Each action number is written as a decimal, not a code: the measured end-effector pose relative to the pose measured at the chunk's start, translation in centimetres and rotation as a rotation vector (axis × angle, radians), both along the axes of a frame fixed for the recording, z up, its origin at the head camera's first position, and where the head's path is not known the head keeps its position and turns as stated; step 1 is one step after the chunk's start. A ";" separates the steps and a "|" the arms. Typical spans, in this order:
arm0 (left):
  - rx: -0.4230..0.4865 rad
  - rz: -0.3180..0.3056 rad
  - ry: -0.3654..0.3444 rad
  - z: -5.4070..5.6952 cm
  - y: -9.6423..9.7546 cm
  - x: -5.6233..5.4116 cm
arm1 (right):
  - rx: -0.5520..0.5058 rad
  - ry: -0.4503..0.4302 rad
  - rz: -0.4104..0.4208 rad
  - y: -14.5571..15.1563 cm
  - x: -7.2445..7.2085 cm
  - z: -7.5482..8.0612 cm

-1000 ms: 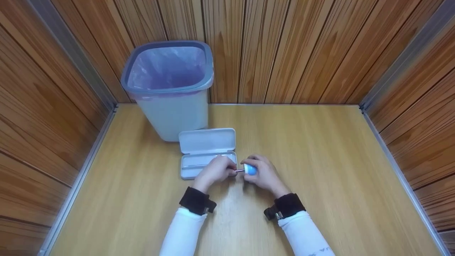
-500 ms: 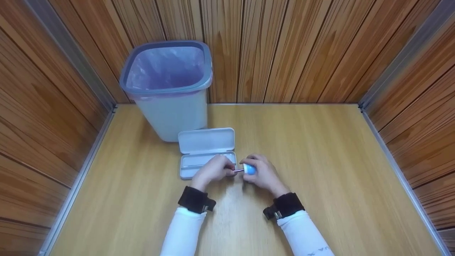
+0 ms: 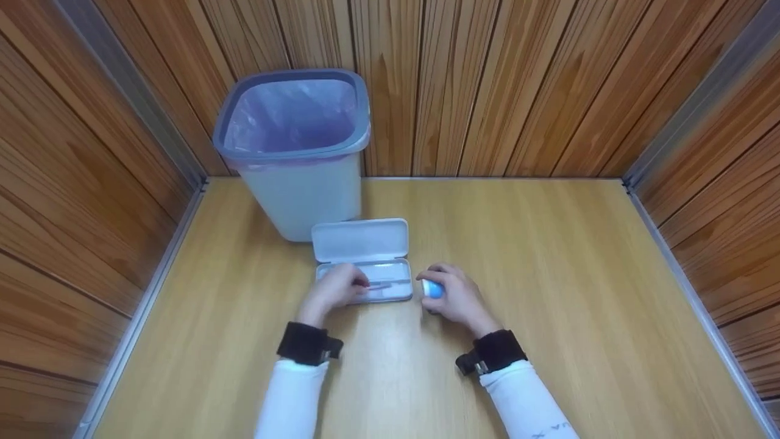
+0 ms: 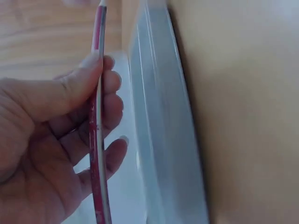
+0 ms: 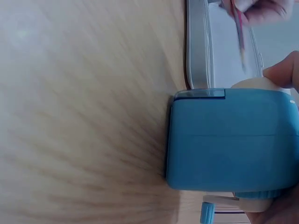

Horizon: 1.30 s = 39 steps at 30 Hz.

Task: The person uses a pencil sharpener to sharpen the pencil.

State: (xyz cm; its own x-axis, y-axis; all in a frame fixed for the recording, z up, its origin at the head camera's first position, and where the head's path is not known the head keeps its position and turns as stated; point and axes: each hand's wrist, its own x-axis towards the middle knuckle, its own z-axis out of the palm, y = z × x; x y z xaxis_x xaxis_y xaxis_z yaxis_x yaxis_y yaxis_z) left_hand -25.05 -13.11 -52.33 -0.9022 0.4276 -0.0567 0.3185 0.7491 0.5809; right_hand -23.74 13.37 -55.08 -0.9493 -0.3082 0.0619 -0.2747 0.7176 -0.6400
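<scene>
A red-striped pencil (image 4: 97, 154) is pinched between the thumb and fingers of my left hand (image 3: 336, 286). Its sharpened pale tip points right, toward the other hand, over the opened grey pencil case (image 3: 361, 239). In the left wrist view the case's long side runs just beyond the fingertips. My right hand (image 3: 454, 296) grips a blue crank pencil sharpener (image 5: 229, 140) resting on the table just right of the case. The sharpener's small crank handle (image 5: 207, 212) shows in the right wrist view. A gap separates pencil and sharpener.
Behind the case stands a white waste bin (image 3: 298, 195) with a grey-blue rim and a plastic liner. Wood-plank walls (image 3: 475, 85) enclose the table (image 3: 536, 244) at the back and both sides.
The pencil has come out of the sharpener as my left hand moved left with it, over the pencil case. My right hand stays around the sharpener in about the same place.
</scene>
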 end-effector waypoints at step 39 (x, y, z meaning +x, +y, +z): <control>-0.196 0.168 0.217 -3.2 1.1 -2.0 | -0.018 0.027 0.019 0.1 0.3 -0.3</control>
